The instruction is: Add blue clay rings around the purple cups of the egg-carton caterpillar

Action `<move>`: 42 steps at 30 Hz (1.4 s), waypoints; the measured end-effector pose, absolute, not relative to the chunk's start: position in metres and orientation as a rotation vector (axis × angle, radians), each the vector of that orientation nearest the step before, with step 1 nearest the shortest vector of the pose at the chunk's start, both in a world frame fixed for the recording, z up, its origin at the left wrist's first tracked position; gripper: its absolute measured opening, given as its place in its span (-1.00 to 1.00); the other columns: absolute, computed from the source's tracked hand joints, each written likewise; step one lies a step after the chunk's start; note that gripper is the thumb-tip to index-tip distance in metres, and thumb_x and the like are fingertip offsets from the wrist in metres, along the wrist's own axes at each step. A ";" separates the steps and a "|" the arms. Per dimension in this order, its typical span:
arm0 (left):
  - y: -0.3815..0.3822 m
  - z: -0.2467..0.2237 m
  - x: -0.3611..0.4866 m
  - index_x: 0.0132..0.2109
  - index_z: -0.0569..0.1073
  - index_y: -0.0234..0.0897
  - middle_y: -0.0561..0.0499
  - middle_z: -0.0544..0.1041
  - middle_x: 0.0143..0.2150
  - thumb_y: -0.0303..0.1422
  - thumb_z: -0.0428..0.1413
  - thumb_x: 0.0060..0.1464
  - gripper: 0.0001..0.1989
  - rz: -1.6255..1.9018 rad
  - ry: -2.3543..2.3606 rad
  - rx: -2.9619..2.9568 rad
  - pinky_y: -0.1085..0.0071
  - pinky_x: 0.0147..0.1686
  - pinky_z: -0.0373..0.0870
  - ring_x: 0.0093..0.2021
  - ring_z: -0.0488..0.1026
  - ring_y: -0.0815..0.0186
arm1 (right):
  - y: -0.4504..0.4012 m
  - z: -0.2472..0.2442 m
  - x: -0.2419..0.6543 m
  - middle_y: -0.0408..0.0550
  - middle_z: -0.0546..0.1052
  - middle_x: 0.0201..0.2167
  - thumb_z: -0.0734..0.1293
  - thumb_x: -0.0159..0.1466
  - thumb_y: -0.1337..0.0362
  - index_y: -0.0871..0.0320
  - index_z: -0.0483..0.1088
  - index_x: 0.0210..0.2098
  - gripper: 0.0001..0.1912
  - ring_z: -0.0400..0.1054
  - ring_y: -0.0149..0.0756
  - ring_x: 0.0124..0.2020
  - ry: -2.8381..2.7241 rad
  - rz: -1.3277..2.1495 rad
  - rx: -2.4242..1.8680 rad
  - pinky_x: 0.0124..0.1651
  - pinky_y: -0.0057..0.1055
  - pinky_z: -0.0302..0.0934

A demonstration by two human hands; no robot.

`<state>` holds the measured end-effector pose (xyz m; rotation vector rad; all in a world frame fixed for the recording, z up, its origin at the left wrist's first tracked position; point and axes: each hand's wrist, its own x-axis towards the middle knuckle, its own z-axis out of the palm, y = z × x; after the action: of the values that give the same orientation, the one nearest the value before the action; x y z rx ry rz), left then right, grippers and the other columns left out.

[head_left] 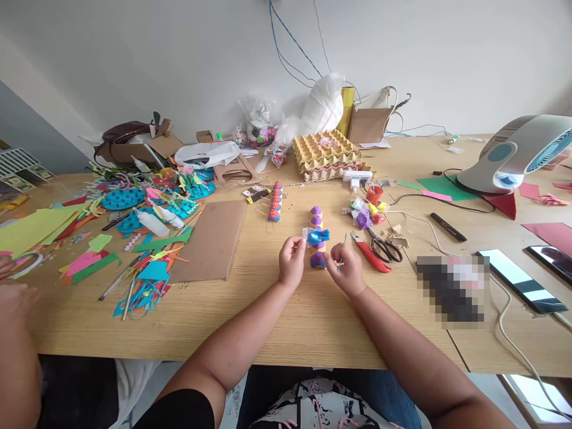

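My left hand (293, 260) pinches the edge of a small clear plastic packet (318, 236) with a shiny blue, clay-like lump inside. My right hand (347, 269) is closed around a thin light-blue stick (343, 250), its fingertips near the packet but apart from it. Below and behind the packet lies a strip of egg-carton cups (316, 218) painted purple and cream, partly covered by the packet. Farther back and to the left rests a similar strip (276, 201) in red and blue.
Scissors (388, 247) and a red-handled cutter (378, 260) lie right of my hands, below bags of coloured clay (363, 213). Stacked egg trays (324, 152) stand at the back. On the left are a cardboard sheet (212, 238), paper scraps and another person's arm (18, 333). A fan (509, 152) stands right.
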<state>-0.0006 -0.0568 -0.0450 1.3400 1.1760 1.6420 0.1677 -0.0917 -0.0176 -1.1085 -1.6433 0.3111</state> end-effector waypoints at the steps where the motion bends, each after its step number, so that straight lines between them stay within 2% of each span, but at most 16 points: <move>1: -0.059 -0.045 0.000 -0.15 0.54 -0.20 -0.01 0.64 -0.24 0.08 0.18 0.40 -0.58 1.631 1.167 1.370 0.37 -0.14 0.52 -0.22 0.56 0.29 | -0.093 -0.017 0.165 -0.13 0.47 -0.46 0.42 0.43 0.09 -0.01 0.23 -0.37 -0.66 0.28 -0.25 -0.43 -1.712 0.322 -1.100 -0.29 -0.24 0.20; 4: -0.066 -0.042 0.000 -0.17 0.56 -0.19 0.00 0.61 -0.30 0.07 0.20 0.39 -0.59 1.597 1.140 1.481 0.37 -0.21 0.50 -0.29 0.53 0.28 | -0.094 -0.016 0.159 -0.04 0.61 -0.33 0.45 0.41 0.10 0.00 0.43 -0.24 -0.82 0.43 -0.15 -0.29 -1.785 0.353 -1.125 -0.18 -0.19 0.30; 7: -0.068 -0.038 -0.001 -0.18 0.58 -0.17 -0.02 0.63 -0.28 0.04 0.20 0.40 -0.62 1.596 1.135 1.584 0.31 -0.15 0.49 -0.25 0.54 0.25 | -0.092 -0.015 0.158 0.00 0.64 -0.29 0.43 0.44 0.05 0.00 0.46 -0.21 -0.81 0.46 -0.12 -0.25 -1.753 0.402 -1.161 -0.15 -0.17 0.33; 12: -0.068 -0.033 -0.002 -0.23 0.58 -0.15 -0.04 0.65 -0.27 -0.06 0.23 0.38 -0.70 1.573 1.065 1.765 0.22 -0.03 0.49 -0.19 0.56 0.19 | -0.090 -0.014 0.159 -0.06 0.57 -0.38 0.34 0.50 0.01 0.01 0.37 -0.32 -0.69 0.38 -0.19 -0.34 -1.731 0.448 -1.176 -0.20 -0.22 0.29; 16: -0.068 -0.033 -0.002 -0.22 0.56 -0.13 -0.06 0.67 -0.24 -0.18 0.16 0.44 -0.77 1.532 1.000 1.958 0.22 -0.04 0.48 -0.18 0.56 0.18 | -0.091 -0.013 0.159 -0.08 0.51 -0.43 0.32 0.51 0.01 0.00 0.30 -0.35 -0.66 0.35 -0.20 -0.36 -1.743 0.429 -1.211 -0.25 -0.25 0.20; 22: -0.064 -0.035 -0.005 -0.24 0.55 -0.12 -0.05 0.63 -0.27 -0.23 0.17 0.43 -0.79 1.473 1.017 2.041 0.22 -0.10 0.46 -0.21 0.52 0.18 | -0.088 -0.014 0.162 -0.09 0.44 -0.49 0.24 0.55 0.06 -0.01 0.19 -0.40 -0.62 0.29 -0.18 -0.39 -1.824 0.358 -1.222 -0.29 -0.24 0.08; 25: -0.062 -0.036 -0.005 -0.27 0.54 -0.13 -0.04 0.62 -0.30 -0.20 0.19 0.43 -0.75 1.471 0.978 2.012 0.24 -0.13 0.44 -0.24 0.50 0.19 | -0.086 -0.014 0.164 -0.08 0.43 -0.48 0.22 0.55 0.09 -0.01 0.18 -0.39 -0.63 0.30 -0.16 -0.38 -1.854 0.351 -1.223 -0.28 -0.23 0.08; 31: -0.060 -0.034 -0.006 -0.34 0.53 -0.17 0.02 0.58 -0.37 -0.03 0.25 0.39 -0.61 1.431 0.899 1.871 0.32 -0.23 0.44 -0.33 0.47 0.29 | -0.083 -0.011 0.167 -0.10 0.38 -0.50 0.18 0.57 0.04 -0.01 0.11 -0.40 -0.59 0.26 -0.18 -0.41 -1.887 0.409 -1.184 -0.30 -0.24 0.05; 35: -0.061 -0.031 -0.007 -0.32 0.55 -0.19 0.04 0.59 -0.35 0.03 0.28 0.35 -0.59 1.383 0.850 1.741 0.37 -0.28 0.46 -0.36 0.48 0.33 | -0.083 -0.008 0.168 -0.10 0.38 -0.51 0.17 0.58 0.00 -0.01 0.11 -0.41 -0.56 0.24 -0.20 -0.43 -1.887 0.437 -1.179 -0.31 -0.24 0.06; 42: -0.064 -0.031 -0.004 -0.29 0.56 -0.22 0.02 0.63 -0.34 0.09 0.34 0.24 -0.55 1.308 0.856 1.506 0.35 -0.25 0.54 -0.34 0.54 0.32 | -0.082 -0.009 0.167 -0.12 0.37 -0.53 0.16 0.58 -0.10 -0.01 0.13 -0.43 -0.50 0.24 -0.23 -0.45 -1.853 0.480 -1.184 -0.33 -0.26 0.06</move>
<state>-0.0044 -0.0641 -0.0312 1.5062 0.8557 1.3076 0.1667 -0.0822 -0.0086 -1.1836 -1.8526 0.4801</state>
